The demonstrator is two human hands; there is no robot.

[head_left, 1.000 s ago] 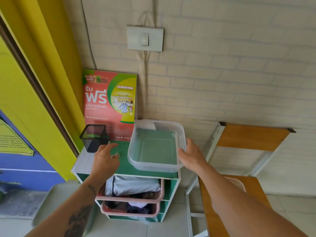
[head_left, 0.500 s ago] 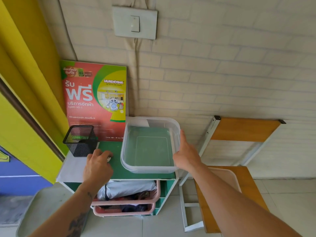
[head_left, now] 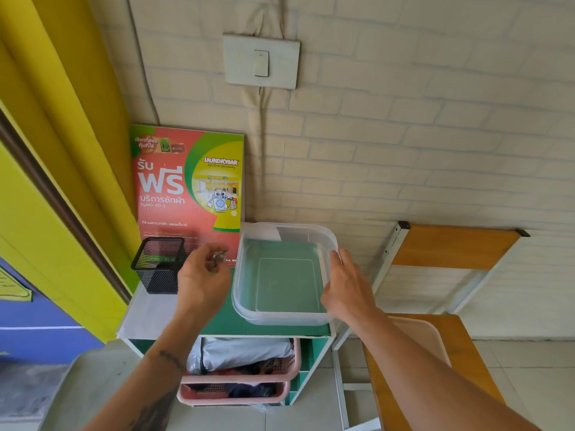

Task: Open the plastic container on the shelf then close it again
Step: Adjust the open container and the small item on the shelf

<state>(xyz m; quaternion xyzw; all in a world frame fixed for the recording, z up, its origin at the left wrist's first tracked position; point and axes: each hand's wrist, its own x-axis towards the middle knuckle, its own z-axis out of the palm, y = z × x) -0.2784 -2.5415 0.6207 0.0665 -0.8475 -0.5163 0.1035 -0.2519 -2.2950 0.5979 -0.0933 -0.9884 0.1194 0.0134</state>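
A clear square plastic container [head_left: 281, 317] stands on the right half of the green shelf top [head_left: 236, 328]. I see no lid on it; the green surface shows through its bottom. My right hand [head_left: 348, 290] grips its right wall, fingertips at the rim. Left of the container, my left hand [head_left: 202, 281] is raised above the shelf top and pinches a small metal object [head_left: 217, 259] between thumb and fingers.
A black mesh pen cup [head_left: 158, 265] stands at the shelf's back left, with a red laundry poster [head_left: 186, 188] leaning on the brick wall behind. Pink baskets [head_left: 242, 371] fill the shelf below. A wooden chair [head_left: 454, 247] at right carries a pale flat plastic piece [head_left: 429, 334].
My left hand closed on the small metal object lying on the shelf top and lifted it. My right hand stayed on the container's right side.
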